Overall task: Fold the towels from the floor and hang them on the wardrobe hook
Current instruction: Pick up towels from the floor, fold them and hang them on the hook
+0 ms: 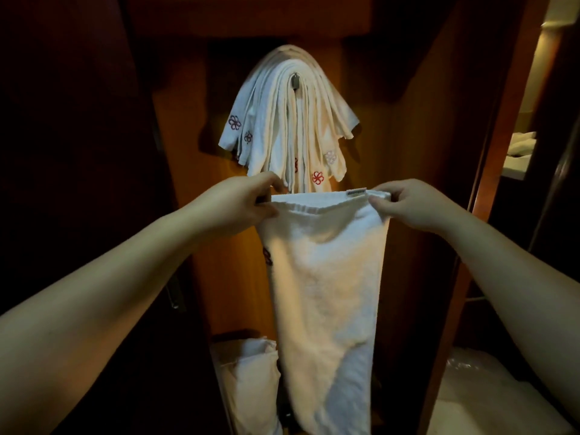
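I held the white towel (326,277) up in front of the wardrobe, my left hand (248,204) pinching one top corner and my right hand (408,205) pinching the other, thumbs in front and fingers curled behind the hem. It hung straight down between my arms, already doubled lengthwise, its lower end out of view below. Above it the metal hook (295,80) was nearly buried under a thick stack of folded towels (282,120) with embroidered flowers. More white cloth (251,372) lay low at the left. The terry looked soft, limp and light, so I judged it would sag wherever I let go; the stiffer hemmed edge by the label (356,192) seemed the surest place to grip, keeping both corners level while bringing them together for another fold.
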A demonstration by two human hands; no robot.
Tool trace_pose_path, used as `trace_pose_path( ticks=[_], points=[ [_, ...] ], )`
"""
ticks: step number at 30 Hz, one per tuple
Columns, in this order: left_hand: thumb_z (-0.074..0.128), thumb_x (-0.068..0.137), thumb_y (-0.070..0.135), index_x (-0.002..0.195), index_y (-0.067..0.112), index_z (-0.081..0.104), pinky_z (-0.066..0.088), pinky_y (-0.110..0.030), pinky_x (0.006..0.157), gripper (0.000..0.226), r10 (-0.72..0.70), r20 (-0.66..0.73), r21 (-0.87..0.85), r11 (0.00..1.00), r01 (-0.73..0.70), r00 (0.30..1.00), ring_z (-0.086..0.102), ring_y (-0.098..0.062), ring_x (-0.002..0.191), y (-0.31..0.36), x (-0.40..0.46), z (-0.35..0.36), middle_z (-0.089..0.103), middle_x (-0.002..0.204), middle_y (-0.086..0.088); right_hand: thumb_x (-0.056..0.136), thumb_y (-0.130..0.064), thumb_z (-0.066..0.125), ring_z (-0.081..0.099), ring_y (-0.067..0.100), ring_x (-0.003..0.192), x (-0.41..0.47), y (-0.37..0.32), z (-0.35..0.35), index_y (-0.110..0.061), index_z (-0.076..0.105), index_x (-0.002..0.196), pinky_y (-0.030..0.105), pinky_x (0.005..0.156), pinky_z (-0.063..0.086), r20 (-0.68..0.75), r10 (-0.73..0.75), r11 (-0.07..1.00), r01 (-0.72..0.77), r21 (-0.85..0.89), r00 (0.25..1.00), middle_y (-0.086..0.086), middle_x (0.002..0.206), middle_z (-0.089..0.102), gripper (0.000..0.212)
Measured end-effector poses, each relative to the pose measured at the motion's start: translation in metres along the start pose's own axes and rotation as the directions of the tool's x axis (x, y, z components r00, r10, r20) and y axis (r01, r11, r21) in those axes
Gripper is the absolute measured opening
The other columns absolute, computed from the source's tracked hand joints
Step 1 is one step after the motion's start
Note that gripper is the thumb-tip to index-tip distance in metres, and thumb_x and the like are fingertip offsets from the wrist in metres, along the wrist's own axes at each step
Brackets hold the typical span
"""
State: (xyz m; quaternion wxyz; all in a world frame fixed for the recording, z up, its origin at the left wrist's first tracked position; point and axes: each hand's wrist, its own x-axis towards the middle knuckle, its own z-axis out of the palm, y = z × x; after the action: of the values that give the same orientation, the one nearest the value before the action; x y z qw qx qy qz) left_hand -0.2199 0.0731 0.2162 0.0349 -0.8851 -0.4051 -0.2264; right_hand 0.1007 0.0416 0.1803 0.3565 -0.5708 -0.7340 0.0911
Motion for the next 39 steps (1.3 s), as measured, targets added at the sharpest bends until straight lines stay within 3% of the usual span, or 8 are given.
trace_pose_path(
  ticks=[5,12,19,23,26,31,35,39],
  points=[
    [0.066,0.094,0.022,0.124,0.024,0.058,0.040,-0.014,0.063,0.031,0.039,-0.029,0.126,0.991,-0.036,0.999,0.052,-0.009,0.083,-0.006,0.011,0.007,0.062,0.104,0.004,0.097,-0.021,0.057,0.057,0.003,0.065,0.006,-0.007,0.011,-0.038,0.053,0.090,0.012,0.047,0.036,0.104,0.020,0.938,0.018,-0.347,0.994,-0.012,0.081,0.059,0.018],
    [0.072,0.089,0.028,0.140,0.021,0.049,0.048,-0.020,0.075,0.057,-0.031,0.068,0.280,0.960,0.011,0.997,0.056,-0.016,0.104,-0.005,0.015,0.012,0.045,0.135,-0.001,0.100,-0.019,0.047,0.055,0.019,0.063,0.006,-0.011,0.030,-0.029,0.047,0.077,0.027,0.051,0.037,0.096,0.009,0.930,0.027,-0.366,0.995,0.001,0.076,0.056,0.025],
    [0.063,0.094,0.033,0.099,0.027,0.068,0.020,-0.034,0.081,0.009,0.004,0.082,0.411,0.911,-0.038,0.997,0.035,-0.012,0.095,-0.013,0.011,0.024,0.049,0.097,0.012,0.096,-0.020,0.048,0.050,0.008,0.056,0.013,-0.013,0.032,-0.021,0.058,0.081,0.021,0.045,0.034,-0.049,-0.037,0.983,0.028,-0.184,0.998,-0.002,0.068,0.054,0.018],
    [0.071,0.086,0.044,0.075,0.027,0.060,0.032,-0.025,0.074,0.023,-0.052,-0.007,-0.168,0.985,0.050,0.999,0.045,-0.005,0.089,-0.020,-0.001,0.018,0.053,0.090,0.015,0.093,-0.033,0.047,0.056,-0.006,0.059,0.007,-0.008,0.024,-0.033,0.063,0.080,0.020,0.050,0.040,-0.198,0.060,0.996,-0.045,0.081,0.978,-0.014,0.070,0.063,0.021],
    [0.070,0.091,0.032,0.077,0.020,0.061,0.049,-0.018,0.059,0.020,-0.214,-0.034,-0.644,0.752,0.143,0.976,0.064,-0.001,0.072,-0.014,-0.006,0.026,0.067,0.077,0.012,0.085,-0.043,0.046,0.062,-0.005,0.067,0.004,-0.012,0.024,-0.040,0.066,0.083,0.022,0.056,0.046,-0.261,0.101,0.957,-0.022,0.290,0.960,-0.020,0.080,0.068,0.020],
    [0.059,0.098,0.034,0.092,0.023,0.064,0.055,-0.025,0.064,0.013,-0.570,-0.207,-0.937,0.350,0.007,0.796,0.071,-0.012,0.081,0.012,-0.003,0.054,0.072,0.090,0.005,0.088,-0.036,0.052,0.061,-0.001,0.065,0.006,-0.023,0.033,-0.037,0.069,0.083,0.022,0.056,0.049,-0.427,0.183,0.865,0.062,0.499,0.885,-0.012,0.079,0.070,0.017],
    [0.050,0.100,0.041,0.088,0.041,0.052,0.047,-0.024,0.074,0.012,-0.686,-0.502,-0.835,0.543,-0.089,0.526,0.059,-0.010,0.088,0.037,0.000,0.078,0.063,0.101,0.000,0.090,-0.033,0.049,0.057,0.004,0.063,0.004,-0.039,0.041,-0.036,0.066,0.087,0.022,0.051,0.045,-0.532,0.170,0.861,0.137,0.490,0.829,-0.004,0.079,0.068,0.018],
    [0.039,0.107,0.034,0.095,0.031,0.049,0.040,-0.014,0.072,0.015,-0.621,-0.618,-0.730,0.681,-0.059,0.483,0.053,0.001,0.089,0.035,0.001,0.086,0.057,0.104,0.001,0.094,-0.027,0.049,0.048,-0.002,0.054,-0.004,-0.046,0.045,-0.046,0.063,0.080,0.015,0.047,0.038,-0.590,0.136,0.872,0.187,0.453,0.796,-0.020,0.066,0.060,0.027]
  ],
)
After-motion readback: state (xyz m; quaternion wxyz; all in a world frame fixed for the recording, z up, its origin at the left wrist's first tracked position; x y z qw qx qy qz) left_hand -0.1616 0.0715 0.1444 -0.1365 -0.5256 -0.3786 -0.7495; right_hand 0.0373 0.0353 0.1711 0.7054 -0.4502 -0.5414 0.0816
